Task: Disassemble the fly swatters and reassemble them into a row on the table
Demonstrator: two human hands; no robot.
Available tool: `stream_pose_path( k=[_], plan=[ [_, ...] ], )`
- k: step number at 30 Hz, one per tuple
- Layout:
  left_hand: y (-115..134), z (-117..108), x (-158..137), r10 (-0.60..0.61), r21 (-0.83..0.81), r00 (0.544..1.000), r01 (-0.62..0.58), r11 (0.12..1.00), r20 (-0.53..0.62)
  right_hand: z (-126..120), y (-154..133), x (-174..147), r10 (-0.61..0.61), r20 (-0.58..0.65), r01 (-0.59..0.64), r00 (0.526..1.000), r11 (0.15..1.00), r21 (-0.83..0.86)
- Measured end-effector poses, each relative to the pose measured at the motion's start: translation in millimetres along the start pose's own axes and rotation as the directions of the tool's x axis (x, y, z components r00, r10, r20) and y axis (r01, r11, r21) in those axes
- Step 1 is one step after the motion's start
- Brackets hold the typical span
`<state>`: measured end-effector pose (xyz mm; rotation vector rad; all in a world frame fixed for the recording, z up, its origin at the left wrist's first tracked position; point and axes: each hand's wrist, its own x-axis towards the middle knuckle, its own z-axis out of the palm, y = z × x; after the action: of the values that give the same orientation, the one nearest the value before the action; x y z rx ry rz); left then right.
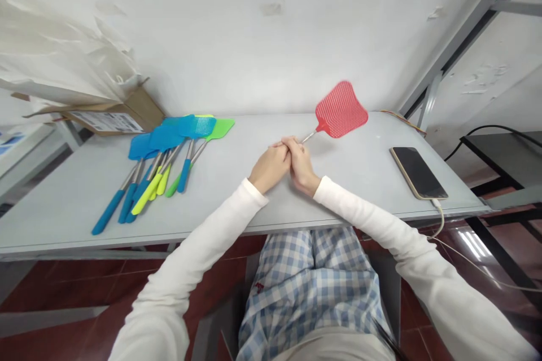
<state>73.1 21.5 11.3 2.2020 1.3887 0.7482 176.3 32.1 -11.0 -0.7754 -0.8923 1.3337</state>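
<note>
Above table (63, 203), red swatter (336, 114) aslant, head (345, 107) far-right

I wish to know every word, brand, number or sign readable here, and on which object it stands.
No text can be read here.
White printed label on the brown cardboard box: too small and blurred to read.
Small red mark on the blue-and-white checked trousers: too unclear to tell whether it is letters.
Red plastic fly swatter with mesh head: no text visible.
Rectangular smartphone with dark screen: no text visible.
</note>
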Motion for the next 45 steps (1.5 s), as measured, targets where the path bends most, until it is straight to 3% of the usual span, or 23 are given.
stream_pose_path(
  k=[7,13,18,23,30,37,45],
  plan=[
    [-3.8,-20.3,-22.4,-0.049,0.019,0.999,0.049,0.999,-0.021,-16.4,-27.2,-4.9,0.010,0.190,-0.008,0.982,1.000,-0.008],
    [-7.6,-7.0,-19.6,-0.097,-0.013,0.995,0.097,0.995,0.031,-38.7,-29.2,0.1,0.140,0.181,-0.147,0.973,0.989,0.023],
    [-7.0,1.8,-13.8,-0.111,-0.137,0.993,0.116,0.984,0.044,-48.8,-38.8,8.8,0.158,0.158,-0.173,0.975,0.981,0.086],
    [-11.1,13.6,-6.9,-0.082,-0.297,0.996,0.085,0.951,0.024,-56.3,-33.6,13.3,0.233,0.191,-0.242,0.954,0.970,0.025],
    [-22.3,21.0,-3.4,-0.071,-0.373,0.997,0.080,0.924,0.038,-62.6,-24.8,17.0,0.215,0.278,-0.197,0.936,0.976,-0.091],
    [-28.0,17.4,-0.9,-0.128,-0.335,0.989,0.144,0.931,0.071,-61.5,-14.6,21.3,0.119,0.206,-0.102,0.971,0.990,-0.092],
    [-16.6,22.6,-3.1,-0.078,-0.158,0.994,0.088,0.983,0.071,-47.2,-15.4,19.2,0.095,0.078,-0.090,0.992,0.993,-0.072]
  ],
)
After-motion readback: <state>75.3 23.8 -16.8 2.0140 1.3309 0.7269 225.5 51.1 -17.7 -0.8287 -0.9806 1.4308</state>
